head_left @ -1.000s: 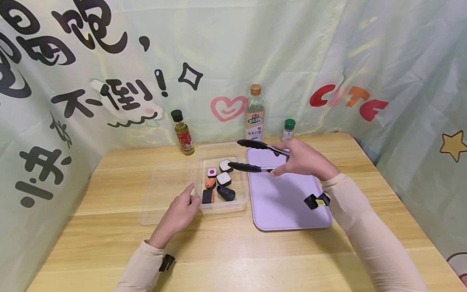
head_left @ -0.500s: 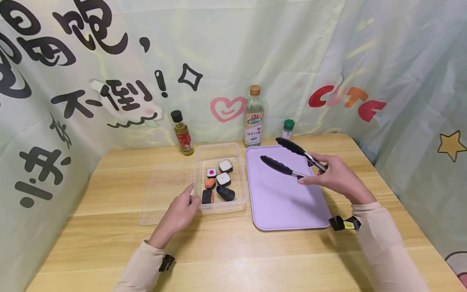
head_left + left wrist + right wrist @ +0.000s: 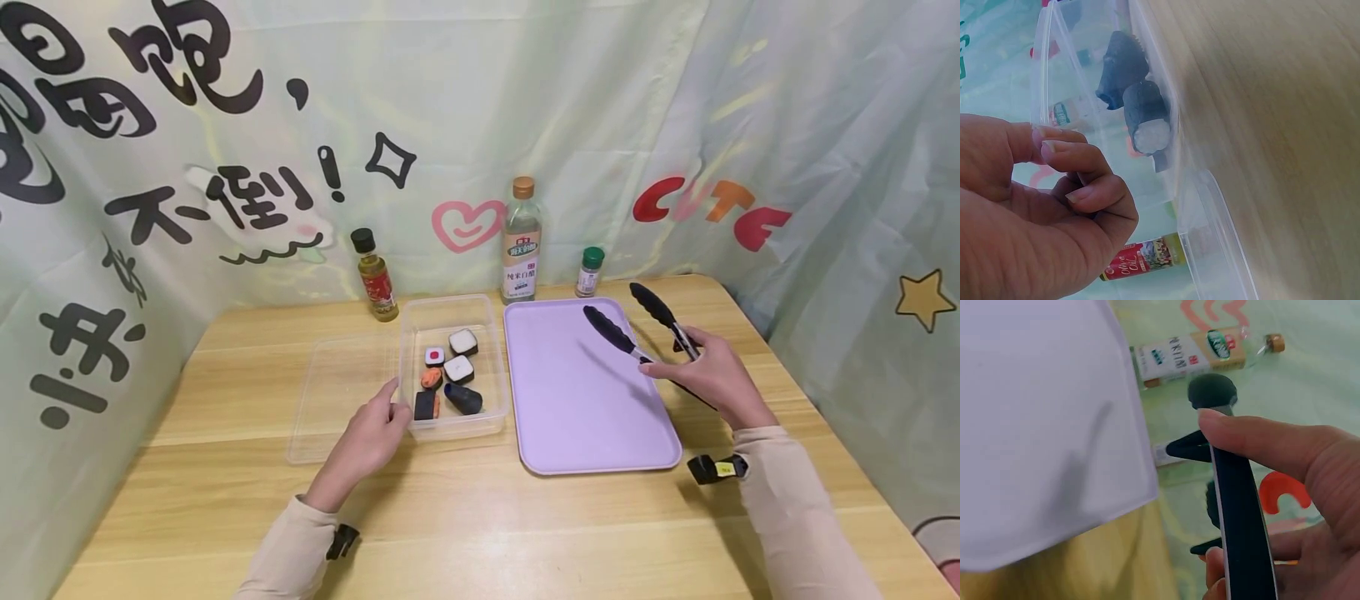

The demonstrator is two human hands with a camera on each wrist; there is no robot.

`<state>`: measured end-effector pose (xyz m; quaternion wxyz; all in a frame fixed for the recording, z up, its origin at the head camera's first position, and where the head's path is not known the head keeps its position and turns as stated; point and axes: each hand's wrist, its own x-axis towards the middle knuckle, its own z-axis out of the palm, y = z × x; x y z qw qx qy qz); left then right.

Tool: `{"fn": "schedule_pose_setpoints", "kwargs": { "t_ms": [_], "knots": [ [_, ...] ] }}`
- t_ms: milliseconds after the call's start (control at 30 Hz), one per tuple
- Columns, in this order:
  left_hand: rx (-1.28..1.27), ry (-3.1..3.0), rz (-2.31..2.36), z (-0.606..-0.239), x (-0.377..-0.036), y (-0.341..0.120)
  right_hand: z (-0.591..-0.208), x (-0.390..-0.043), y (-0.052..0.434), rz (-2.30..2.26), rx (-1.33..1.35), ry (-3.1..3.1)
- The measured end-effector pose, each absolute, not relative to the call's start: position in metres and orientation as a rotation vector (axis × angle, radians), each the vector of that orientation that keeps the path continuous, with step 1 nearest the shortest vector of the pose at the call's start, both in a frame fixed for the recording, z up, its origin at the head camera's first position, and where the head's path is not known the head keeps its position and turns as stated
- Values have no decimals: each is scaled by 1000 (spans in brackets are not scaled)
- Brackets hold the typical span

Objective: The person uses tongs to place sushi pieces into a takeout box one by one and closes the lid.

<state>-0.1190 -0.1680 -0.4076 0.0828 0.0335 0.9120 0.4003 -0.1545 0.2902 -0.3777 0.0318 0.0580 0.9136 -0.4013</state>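
Observation:
My left hand [image 3: 372, 429] grips the near left rim of a clear plastic container [image 3: 457, 428], with thumb and fingers at its wall in the left wrist view. Inside lie several toy-like sushi pieces: two white-topped rolls [image 3: 459, 368], a small roll with a red centre [image 3: 434, 356], an orange-topped piece [image 3: 431, 378], a black-wrapped piece [image 3: 424, 406] and a dark cone-shaped one [image 3: 463, 398]. Over the right side of the lilac tray [image 3: 577, 408], my right hand [image 3: 716, 375] holds black-tipped metal tongs [image 3: 1244, 525]. The tongs' arms are spread, with nothing between their tips.
A transparent lid [image 3: 330, 408] lies left of the container. Along the back stand an olive oil bottle [image 3: 377, 283], a tall vinegar bottle [image 3: 521, 250] and a green-capped jar [image 3: 590, 273]. A printed curtain [image 3: 600, 100] hangs behind the wooden table [image 3: 480, 525].
The right hand has carried the tongs rightward from above the container to the tray's right side, turning the tips more toward the back. The left hand and the container have stayed put.

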Motion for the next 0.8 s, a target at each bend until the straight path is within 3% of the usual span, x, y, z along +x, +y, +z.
{"fn": "schedule_pose_setpoints", "kwargs": {
  "t_ms": [800],
  "knots": [
    [79, 2723, 1189, -407, -119, -168, -420, -164, 313, -1456, 424, 2770]
  ]
}}
